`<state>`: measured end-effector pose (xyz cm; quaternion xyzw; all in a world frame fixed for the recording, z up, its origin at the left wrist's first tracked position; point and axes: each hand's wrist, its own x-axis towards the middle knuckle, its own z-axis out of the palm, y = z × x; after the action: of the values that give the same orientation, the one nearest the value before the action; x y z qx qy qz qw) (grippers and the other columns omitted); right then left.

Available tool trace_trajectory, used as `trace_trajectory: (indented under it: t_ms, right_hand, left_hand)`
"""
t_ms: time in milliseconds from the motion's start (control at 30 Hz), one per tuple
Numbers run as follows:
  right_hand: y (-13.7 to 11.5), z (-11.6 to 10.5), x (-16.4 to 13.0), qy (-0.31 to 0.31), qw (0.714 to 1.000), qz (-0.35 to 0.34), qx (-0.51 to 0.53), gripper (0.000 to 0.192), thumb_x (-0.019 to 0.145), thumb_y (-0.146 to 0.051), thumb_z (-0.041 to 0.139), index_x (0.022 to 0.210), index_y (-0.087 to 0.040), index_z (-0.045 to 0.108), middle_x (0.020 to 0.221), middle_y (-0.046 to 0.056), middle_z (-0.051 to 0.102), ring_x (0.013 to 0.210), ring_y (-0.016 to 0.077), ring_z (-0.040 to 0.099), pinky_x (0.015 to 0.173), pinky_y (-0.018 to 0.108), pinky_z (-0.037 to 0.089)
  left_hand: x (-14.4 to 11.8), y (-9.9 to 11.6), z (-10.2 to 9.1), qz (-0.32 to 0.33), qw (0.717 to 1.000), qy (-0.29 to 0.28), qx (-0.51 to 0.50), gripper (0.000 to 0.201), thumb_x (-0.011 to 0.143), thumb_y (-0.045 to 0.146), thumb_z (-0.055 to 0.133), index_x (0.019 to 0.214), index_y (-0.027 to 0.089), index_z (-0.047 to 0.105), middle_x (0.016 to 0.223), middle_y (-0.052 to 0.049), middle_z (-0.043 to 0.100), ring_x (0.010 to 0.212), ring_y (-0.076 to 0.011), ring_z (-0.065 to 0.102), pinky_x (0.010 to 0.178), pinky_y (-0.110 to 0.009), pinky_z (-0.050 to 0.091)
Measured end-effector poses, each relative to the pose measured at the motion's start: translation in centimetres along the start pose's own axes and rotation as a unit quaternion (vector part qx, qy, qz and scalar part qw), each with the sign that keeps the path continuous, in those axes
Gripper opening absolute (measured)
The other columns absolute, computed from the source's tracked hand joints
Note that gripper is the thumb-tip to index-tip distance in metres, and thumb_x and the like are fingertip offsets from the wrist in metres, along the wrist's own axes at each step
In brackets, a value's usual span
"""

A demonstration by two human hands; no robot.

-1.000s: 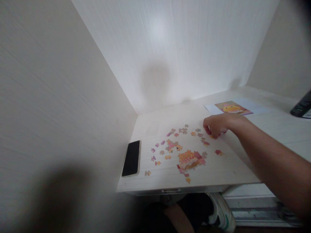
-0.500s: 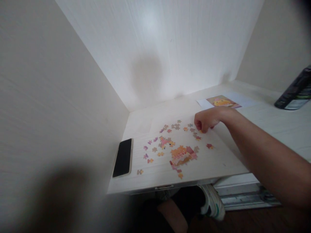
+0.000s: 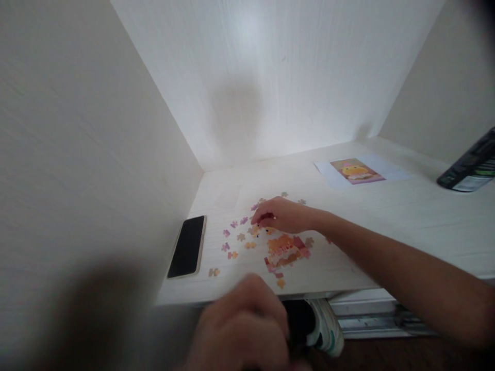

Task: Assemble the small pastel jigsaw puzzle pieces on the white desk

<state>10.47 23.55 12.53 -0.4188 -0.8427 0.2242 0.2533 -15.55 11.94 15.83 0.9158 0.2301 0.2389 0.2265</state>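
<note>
My right hand (image 3: 279,214) reaches in from the right with its fingers pinched together, low over a small joined patch of yellow and pink jigsaw pieces. Whatever lies between the fingertips is hidden. Just below the hand is a larger joined section of orange, pink and red jigsaw pieces (image 3: 286,252). Loose purple pieces (image 3: 244,220) and a tan piece (image 3: 241,237) lie to the left. Nearer the front edge is a yellow piece (image 3: 280,283). My left hand (image 3: 245,327) looms at the bottom, curled and badly blurred, its fingertips not visible.
A phone (image 3: 187,247) lies at the left side of the white desk (image 3: 232,288). At the back right is a paper with a printed picture (image 3: 358,171). A dark bottle (image 3: 469,164) stands farther right. Walls close in at back and sides.
My right hand has moved left from the loose pieces on the right to the joined yellow and pink patch. My left hand has come into view at the bottom.
</note>
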Motion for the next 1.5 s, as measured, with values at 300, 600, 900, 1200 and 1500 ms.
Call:
trace_trajectory:
  t_ms: [300, 600, 900, 1200, 1500]
  right_hand:
    - [0.2, 1.0, 0.0, -0.074, 0.997, 0.023, -0.003, 0.022, 0.080, -0.013, 0.059, 0.092, -0.018, 0.077, 0.084, 0.002, 0.075, 0.072, 0.0125, 0.064, 0.067, 0.023, 0.044]
    - [-0.2, 1.4, 0.0, -0.072, 0.996, 0.030, -0.047, 0.019, 0.080, -0.014, 0.060, 0.091, -0.018, 0.075, 0.086, 0.004, 0.074, 0.075, 0.0127, 0.062, 0.072, 0.025, 0.045]
    - [-0.5, 1.3, -0.1, -0.067, 0.997, -0.011, -0.049, 0.014, 0.080, -0.021, 0.068, 0.091, -0.017, 0.075, 0.083, 0.004, 0.071, 0.072, 0.0130, 0.059, 0.069, 0.025, 0.044]
    - [-0.4, 1.4, 0.1, -0.088, 0.995, -0.030, -0.030, 0.015, 0.084, -0.018, 0.064, 0.093, -0.019, 0.077, 0.088, 0.005, 0.073, 0.078, 0.0138, 0.063, 0.076, 0.026, 0.047]
    - [0.2, 1.5, 0.1, -0.076, 0.996, -0.015, -0.044, 0.013, 0.084, -0.025, 0.068, 0.092, -0.019, 0.077, 0.088, 0.005, 0.072, 0.076, 0.0136, 0.062, 0.072, 0.025, 0.045]
  left_hand:
    - [3.3, -9.8, 2.4, 0.043, 0.983, 0.062, 0.166, 0.009, 0.092, 0.018, 0.058, 0.099, 0.020, 0.065, 0.111, -0.005, 0.070, 0.101, -0.0212, 0.063, 0.090, -0.042, 0.048]
    - [3.2, -10.4, 3.1, 0.022, 0.979, 0.099, 0.175, 0.013, 0.095, 0.017, 0.054, 0.099, 0.018, 0.066, 0.102, -0.004, 0.073, 0.094, -0.0213, 0.063, 0.088, -0.043, 0.047]
    - [3.2, -10.4, 3.2, 0.010, 0.980, 0.096, 0.177, 0.012, 0.095, 0.022, 0.055, 0.097, 0.019, 0.066, 0.104, -0.004, 0.072, 0.096, -0.0219, 0.063, 0.092, -0.046, 0.047]
    - [3.2, -9.3, 3.0, 0.005, 0.982, 0.004, 0.188, 0.034, 0.096, 0.027, 0.051, 0.128, 0.020, 0.057, 0.134, -0.007, 0.061, 0.123, -0.0260, 0.054, 0.106, -0.052, 0.041]
    - [3.3, -9.3, 3.1, -0.003, 0.980, 0.007, 0.197, 0.032, 0.095, 0.027, 0.051, 0.124, 0.017, 0.060, 0.129, -0.009, 0.064, 0.119, -0.0265, 0.056, 0.107, -0.052, 0.040]
